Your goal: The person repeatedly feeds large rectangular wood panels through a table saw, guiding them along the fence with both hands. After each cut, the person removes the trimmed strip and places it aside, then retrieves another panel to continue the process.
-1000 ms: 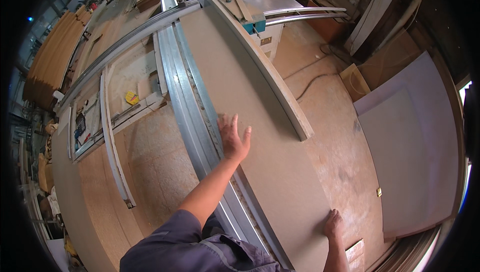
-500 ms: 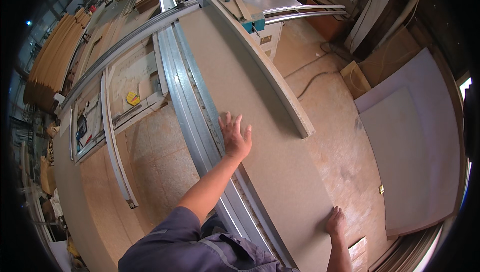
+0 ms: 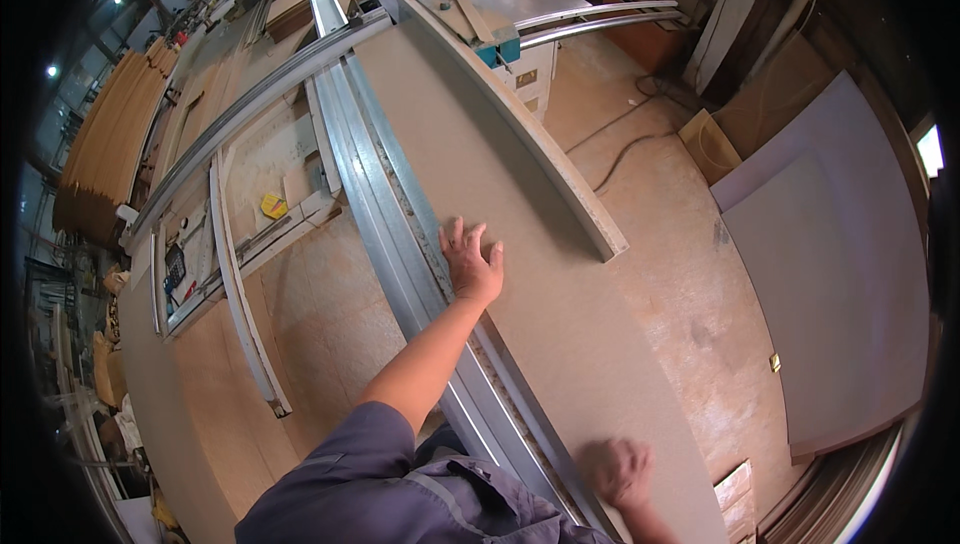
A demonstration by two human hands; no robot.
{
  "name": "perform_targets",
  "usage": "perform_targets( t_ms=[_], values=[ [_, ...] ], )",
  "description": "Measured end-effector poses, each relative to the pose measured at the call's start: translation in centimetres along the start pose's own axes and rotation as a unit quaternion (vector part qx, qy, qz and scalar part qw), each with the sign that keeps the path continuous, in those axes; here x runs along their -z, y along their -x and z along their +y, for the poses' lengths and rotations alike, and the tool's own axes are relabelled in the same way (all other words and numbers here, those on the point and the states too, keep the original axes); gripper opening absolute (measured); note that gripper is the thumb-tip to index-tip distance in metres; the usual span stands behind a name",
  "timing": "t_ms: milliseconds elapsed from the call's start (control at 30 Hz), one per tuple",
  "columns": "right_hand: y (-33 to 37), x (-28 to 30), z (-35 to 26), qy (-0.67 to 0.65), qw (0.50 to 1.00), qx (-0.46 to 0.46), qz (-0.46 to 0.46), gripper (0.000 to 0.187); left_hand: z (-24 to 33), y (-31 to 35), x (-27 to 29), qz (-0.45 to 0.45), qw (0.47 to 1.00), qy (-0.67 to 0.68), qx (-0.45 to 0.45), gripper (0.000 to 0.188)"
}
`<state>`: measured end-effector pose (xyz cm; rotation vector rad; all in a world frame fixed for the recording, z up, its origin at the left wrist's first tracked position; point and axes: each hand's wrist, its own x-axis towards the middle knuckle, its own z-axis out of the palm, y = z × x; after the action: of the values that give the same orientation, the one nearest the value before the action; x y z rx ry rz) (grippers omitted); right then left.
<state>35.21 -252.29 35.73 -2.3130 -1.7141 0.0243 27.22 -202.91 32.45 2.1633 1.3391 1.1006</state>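
Observation:
A long grey-brown board [image 3: 560, 314] lies beside the metal rail [image 3: 365, 184] of a sliding-table saw. My left hand [image 3: 472, 262] rests on the board's left edge by the rail, fingers spread and holding nothing. Closer to me, my right hand [image 3: 622, 472] is over the near part of the same board. Motion blurs its fingers, which look curled, so whether it grips anything is unclear. A narrow strip of board [image 3: 520, 124] stands on edge along the far right side of the big board.
A crosscut fence [image 3: 240, 74] crosses the far end. Left of the rail is a frame with a yellow tape measure [image 3: 273, 206] and a calculator [image 3: 175, 266]. A large pale panel [image 3: 830, 294] leans at right. A cable [image 3: 620, 159] trails over the floor.
My right hand has left the board's right edge and moved left across its surface. My left hand stays at nearly the same place on the board. The view has shifted slightly.

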Motion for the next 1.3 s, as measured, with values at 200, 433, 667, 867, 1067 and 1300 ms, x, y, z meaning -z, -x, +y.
perform_targets(
  t_ms=[200,433,667,867,1067,1300],
  values=[
    [3.8,0.6,-4.0,0.030,0.999,0.020,-0.015,0.051,-0.4,-0.1,0.5,-0.006,1.000,-0.012,0.001,0.050],
    [3.9,-0.6,-4.1,0.078,0.997,0.018,0.013,0.048,-0.1,0.0,-0.3,-0.008,1.000,0.001,0.006,0.051],
    [3.6,-1.5,-4.0,0.056,0.998,0.018,0.024,0.047,-0.9,-0.3,-1.1,0.016,1.000,-0.013,0.001,0.049],
    [3.3,-2.1,-4.1,0.042,0.998,0.023,0.026,0.050,-1.6,-0.5,-1.2,0.014,1.000,-0.014,-0.004,0.051],
    [3.8,-3.3,-3.5,0.054,0.997,0.028,0.047,0.049,-2.5,-0.9,-1.7,0.030,0.999,-0.025,-0.023,0.055],
    [3.2,-1.9,-4.6,0.057,0.996,0.017,0.070,0.045,0.1,4.6,-1.7,0.072,0.995,-0.030,0.057,0.074]
  ],
)
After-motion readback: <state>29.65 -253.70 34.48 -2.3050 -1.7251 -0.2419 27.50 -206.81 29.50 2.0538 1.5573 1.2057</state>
